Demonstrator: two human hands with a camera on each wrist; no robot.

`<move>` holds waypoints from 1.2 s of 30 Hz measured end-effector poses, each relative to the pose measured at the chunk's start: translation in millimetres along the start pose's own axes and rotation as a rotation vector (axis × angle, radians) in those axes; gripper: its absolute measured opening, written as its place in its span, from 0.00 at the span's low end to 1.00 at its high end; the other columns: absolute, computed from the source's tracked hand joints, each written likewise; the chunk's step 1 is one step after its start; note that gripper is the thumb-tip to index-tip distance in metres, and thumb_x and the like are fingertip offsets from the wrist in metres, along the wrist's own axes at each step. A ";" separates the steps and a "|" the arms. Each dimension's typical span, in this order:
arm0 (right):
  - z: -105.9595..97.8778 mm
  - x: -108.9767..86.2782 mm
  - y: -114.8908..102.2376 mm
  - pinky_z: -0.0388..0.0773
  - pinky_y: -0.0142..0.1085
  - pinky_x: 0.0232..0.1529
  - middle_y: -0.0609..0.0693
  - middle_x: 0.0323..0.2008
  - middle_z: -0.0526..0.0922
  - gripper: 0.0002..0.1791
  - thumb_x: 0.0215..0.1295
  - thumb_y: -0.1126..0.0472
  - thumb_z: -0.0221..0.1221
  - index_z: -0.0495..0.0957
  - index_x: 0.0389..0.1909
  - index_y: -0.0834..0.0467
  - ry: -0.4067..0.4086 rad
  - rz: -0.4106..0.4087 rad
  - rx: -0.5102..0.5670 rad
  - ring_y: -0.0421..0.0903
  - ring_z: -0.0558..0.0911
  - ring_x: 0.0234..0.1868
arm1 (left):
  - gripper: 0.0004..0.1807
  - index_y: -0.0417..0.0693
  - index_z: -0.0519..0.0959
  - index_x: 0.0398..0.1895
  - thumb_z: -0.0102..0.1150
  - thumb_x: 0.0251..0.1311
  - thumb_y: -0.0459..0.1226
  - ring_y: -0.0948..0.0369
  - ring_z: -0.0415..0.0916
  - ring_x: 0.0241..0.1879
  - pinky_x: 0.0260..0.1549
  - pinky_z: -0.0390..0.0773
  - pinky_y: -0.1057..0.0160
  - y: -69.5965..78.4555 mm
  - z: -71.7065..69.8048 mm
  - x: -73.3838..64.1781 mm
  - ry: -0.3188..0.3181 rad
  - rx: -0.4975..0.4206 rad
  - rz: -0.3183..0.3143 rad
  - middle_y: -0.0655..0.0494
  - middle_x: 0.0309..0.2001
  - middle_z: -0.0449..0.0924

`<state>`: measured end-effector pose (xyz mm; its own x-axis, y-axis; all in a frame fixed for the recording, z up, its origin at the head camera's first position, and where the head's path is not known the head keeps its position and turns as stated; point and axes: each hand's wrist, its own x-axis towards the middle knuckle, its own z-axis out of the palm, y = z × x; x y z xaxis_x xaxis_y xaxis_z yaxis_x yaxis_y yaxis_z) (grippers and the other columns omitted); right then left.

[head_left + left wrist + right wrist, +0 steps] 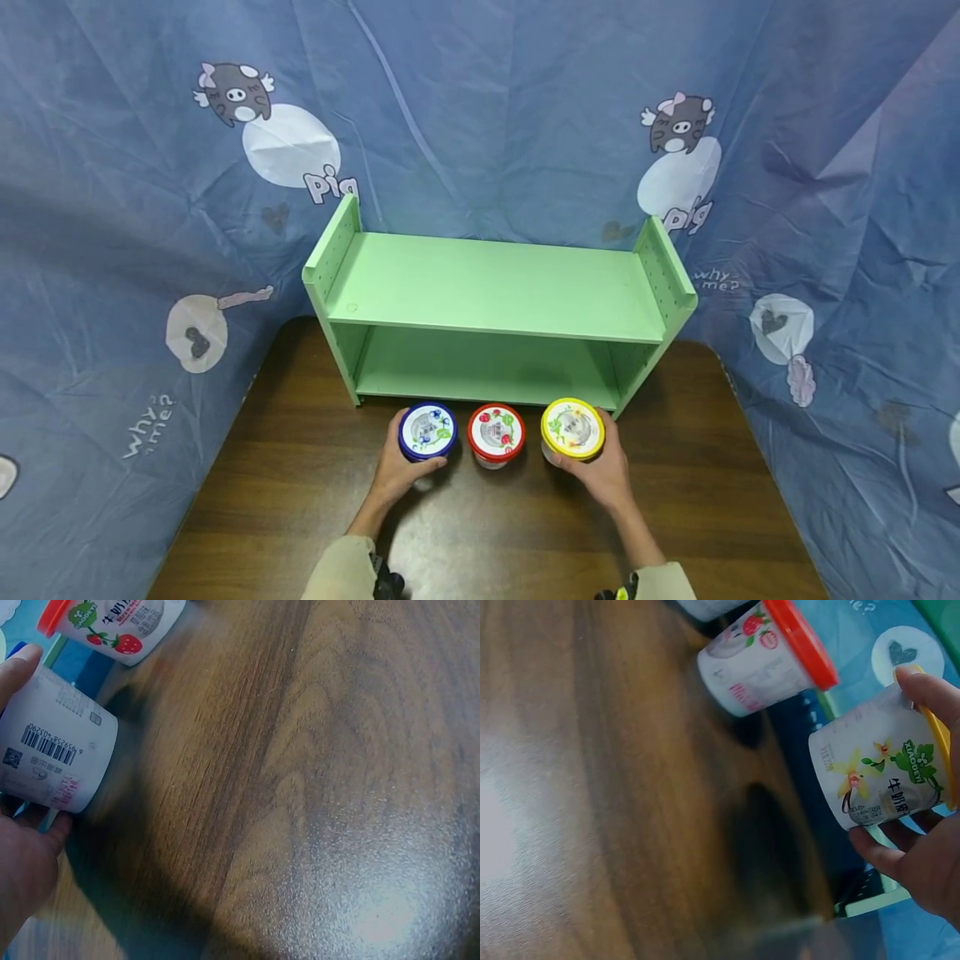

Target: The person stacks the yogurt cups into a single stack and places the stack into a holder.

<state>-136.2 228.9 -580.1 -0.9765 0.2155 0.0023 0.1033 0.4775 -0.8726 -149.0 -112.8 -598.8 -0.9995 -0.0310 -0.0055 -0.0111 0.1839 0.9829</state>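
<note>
Three white cups with coloured lids are in a row in front of the green shelf. My left hand [397, 468] grips the blue-lidded cup [427, 431], thumb and fingers on opposite sides; its barcode side shows in the left wrist view. Around the yellow-lidded cup [572, 428] curls my right hand [606, 473]. In the right wrist view that cup [877, 761] is tilted and its shadow lies apart from it, so it is off the table. Between them the red-lidded cup [496, 433], printed with strawberries [128, 643], stands on the table untouched.
A green two-level shelf [495, 287] with raised side panels stands at the back of the brown wooden table [487, 542]. Behind and around the table hangs a blue cloth [480, 108] printed with cartoon pigs.
</note>
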 end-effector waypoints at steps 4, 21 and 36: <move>-3.0 1.2 -8.9 0.64 0.57 0.67 0.63 0.66 0.73 0.61 0.38 0.55 0.80 0.56 0.75 0.53 0.008 -0.008 -0.004 0.60 0.73 0.65 | 0.59 0.38 0.55 0.75 0.80 0.37 0.27 0.42 0.69 0.65 0.68 0.63 0.44 -2.0 0.1 0.2 -0.002 -0.007 0.003 0.32 0.67 0.69; -3.8 6.7 -43.8 0.60 0.57 0.71 0.60 0.71 0.67 0.62 0.40 0.55 0.79 0.54 0.76 0.54 -0.013 -0.050 0.043 0.58 0.69 0.69 | 0.61 0.38 0.54 0.76 0.81 0.37 0.28 0.42 0.68 0.66 0.68 0.62 0.42 -19.5 3.5 5.6 0.013 -0.005 0.005 0.33 0.68 0.68; 17.9 9.6 -71.2 0.67 0.56 0.67 0.60 0.66 0.73 0.62 0.40 0.54 0.80 0.54 0.76 0.53 -0.078 -0.082 0.071 0.56 0.73 0.65 | 0.62 0.44 0.55 0.76 0.83 0.36 0.32 0.46 0.70 0.65 0.67 0.65 0.45 -42.0 5.7 12.2 0.027 0.009 0.021 0.39 0.68 0.70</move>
<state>-156.3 181.7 -526.7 -0.9932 0.1098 0.0396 0.0114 0.4291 -0.9032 -160.8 -115.3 -641.2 -0.9983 -0.0539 0.0208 0.0100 0.1937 0.9810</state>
